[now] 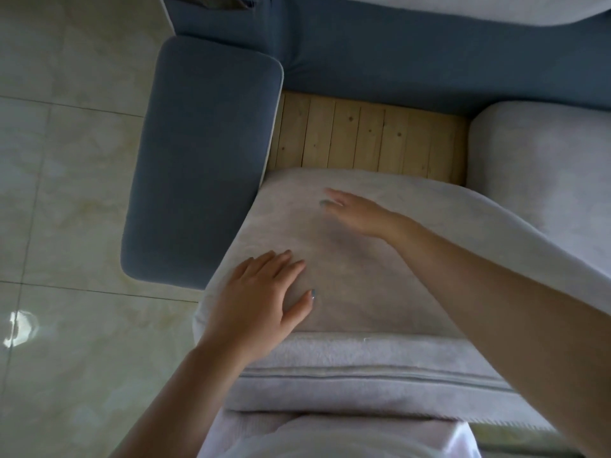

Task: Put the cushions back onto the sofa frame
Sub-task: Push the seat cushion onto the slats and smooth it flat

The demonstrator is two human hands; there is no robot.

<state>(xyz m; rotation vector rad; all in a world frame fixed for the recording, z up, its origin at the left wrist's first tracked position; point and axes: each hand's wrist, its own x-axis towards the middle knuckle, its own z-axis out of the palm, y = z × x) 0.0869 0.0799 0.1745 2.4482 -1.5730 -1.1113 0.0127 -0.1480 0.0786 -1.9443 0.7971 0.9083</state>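
A light grey seat cushion lies part way onto the sofa frame, its near edge sticking out toward me. Bare wooden slats of the frame show behind it. My left hand presses flat on the cushion's near left part with straight fingers. My right hand lies flat farther back on the same cushion, fingers stretched toward the slats. A second grey seat cushion sits in place on the right.
The blue armrest borders the cushion on the left and the blue sofa back runs behind the slats. A pale cushion rests at the top edge. Glossy floor tiles lie to the left.
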